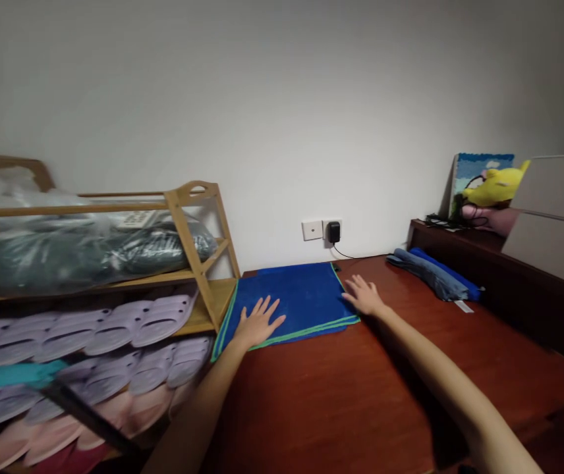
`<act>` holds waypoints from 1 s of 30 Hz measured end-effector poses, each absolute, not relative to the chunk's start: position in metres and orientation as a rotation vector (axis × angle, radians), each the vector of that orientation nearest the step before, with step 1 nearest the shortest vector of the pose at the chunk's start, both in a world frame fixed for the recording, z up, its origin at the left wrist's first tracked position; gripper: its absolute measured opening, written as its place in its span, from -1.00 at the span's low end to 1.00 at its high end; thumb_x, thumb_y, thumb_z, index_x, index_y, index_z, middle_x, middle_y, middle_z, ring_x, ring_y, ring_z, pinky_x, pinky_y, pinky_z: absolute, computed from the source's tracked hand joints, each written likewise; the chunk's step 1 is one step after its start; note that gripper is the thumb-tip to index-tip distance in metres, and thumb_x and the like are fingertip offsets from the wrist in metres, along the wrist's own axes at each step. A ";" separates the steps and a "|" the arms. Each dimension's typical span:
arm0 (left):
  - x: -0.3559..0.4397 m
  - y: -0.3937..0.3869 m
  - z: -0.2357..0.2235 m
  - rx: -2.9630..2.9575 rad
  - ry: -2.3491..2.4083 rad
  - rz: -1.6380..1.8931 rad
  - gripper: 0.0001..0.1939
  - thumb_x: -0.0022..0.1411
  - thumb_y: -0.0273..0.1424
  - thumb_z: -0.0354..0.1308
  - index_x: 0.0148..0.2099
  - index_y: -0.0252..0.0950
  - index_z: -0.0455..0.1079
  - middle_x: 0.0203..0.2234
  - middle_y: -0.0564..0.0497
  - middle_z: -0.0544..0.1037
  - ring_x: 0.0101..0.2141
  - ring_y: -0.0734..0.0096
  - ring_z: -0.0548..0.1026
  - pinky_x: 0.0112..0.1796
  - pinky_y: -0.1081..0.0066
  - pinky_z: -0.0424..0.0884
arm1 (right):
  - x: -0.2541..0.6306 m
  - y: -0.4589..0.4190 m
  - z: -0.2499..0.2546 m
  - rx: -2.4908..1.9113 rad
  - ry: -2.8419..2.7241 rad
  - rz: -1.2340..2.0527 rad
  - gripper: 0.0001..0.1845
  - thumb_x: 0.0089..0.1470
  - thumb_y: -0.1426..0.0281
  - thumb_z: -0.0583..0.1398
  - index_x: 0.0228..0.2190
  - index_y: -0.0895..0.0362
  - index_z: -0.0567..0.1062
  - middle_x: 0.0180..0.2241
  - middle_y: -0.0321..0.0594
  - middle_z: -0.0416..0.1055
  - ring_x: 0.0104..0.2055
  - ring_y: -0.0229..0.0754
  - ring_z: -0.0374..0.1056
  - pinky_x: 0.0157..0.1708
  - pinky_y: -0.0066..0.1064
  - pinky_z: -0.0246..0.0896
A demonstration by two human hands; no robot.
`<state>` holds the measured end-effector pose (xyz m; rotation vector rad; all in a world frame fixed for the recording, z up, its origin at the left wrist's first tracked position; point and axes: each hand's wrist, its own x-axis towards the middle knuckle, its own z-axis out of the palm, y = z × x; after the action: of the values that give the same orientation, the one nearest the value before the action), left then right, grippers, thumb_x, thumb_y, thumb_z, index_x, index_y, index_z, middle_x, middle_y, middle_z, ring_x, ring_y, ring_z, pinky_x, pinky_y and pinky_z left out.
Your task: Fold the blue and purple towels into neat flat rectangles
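A blue cloth (pixel 306 296) with green edging lies folded flat on the reddish-brown wooden tabletop (pixel 306 401), close to the wall. My left hand (pixel 256 324) rests on its near left part, fingers spread. At the cloth's right edge is my right hand (pixel 364 296), also open with fingers apart; whether it touches the fabric or the wood I cannot tell. Neither hand grips anything. The cloth's layers show along the near edge, where the green borders run nearly parallel.
A wooden rack (pixel 197 263) with bagged items and rows of lilac slippers (pixel 163 320) stands left. Folded blue-grey fabric (pixel 427 273) lies on the right. A black plug adapter (pixel 334 232) sits in the wall socket. A yellow plush toy (pixel 494 187) and white boxes (pixel 559 217) occupy the raised ledge.
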<state>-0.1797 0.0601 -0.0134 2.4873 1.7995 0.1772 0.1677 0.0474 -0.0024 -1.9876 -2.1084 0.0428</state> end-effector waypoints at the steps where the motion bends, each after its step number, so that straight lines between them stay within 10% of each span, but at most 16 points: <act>1: -0.180 0.061 -0.014 2.490 1.802 0.167 -0.31 0.26 0.09 -0.26 0.34 -0.06 -0.10 0.32 -0.03 -0.13 0.29 0.04 -0.18 0.13 -0.23 -0.22 | 0.195 0.041 0.004 -2.047 -2.035 -0.031 -0.38 0.18 0.03 -0.10 0.20 -0.01 0.12 0.31 -0.18 -0.14 0.34 -0.09 -0.33 0.21 -0.09 -0.34; 8: -0.180 0.062 -0.014 2.492 1.845 0.101 -0.28 0.24 0.13 -0.31 0.35 -0.06 -0.14 0.32 0.02 -0.17 0.30 0.09 -0.23 0.15 -0.20 -0.24 | 0.355 -0.002 -0.002 -2.466 -1.150 -0.677 -0.38 0.15 0.31 -0.02 0.17 0.37 0.07 0.17 0.29 0.05 0.20 0.17 -0.05 0.02 0.01 -0.11; 17: -0.178 0.058 -0.010 2.506 1.857 0.117 -0.33 0.27 0.08 -0.26 0.34 -0.06 -0.09 0.32 0.01 -0.12 0.29 0.12 -0.18 0.15 -0.17 -0.19 | 0.376 -0.018 -0.024 -2.512 -1.580 -0.740 -0.70 0.12 0.51 -0.04 -0.23 0.26 0.45 -0.17 0.10 0.37 -0.08 0.03 0.22 -0.16 -0.21 -0.06; 30: -0.174 0.036 -0.006 3.021 1.762 0.610 -0.62 0.26 -0.46 -0.15 -0.01 -0.37 0.41 -0.05 -0.24 0.47 -0.02 0.06 0.38 -0.06 0.14 0.28 | 0.280 -0.098 -0.007 -2.122 -2.185 -0.613 -0.74 0.07 0.45 0.06 -0.20 0.21 0.45 -0.22 -0.07 0.39 -0.16 -0.07 0.28 -0.18 -0.31 -0.02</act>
<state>-0.1742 0.0362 -0.0062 3.0214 1.7618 0.6095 0.2797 -0.0979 -0.0071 -2.1223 -2.1855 -0.6131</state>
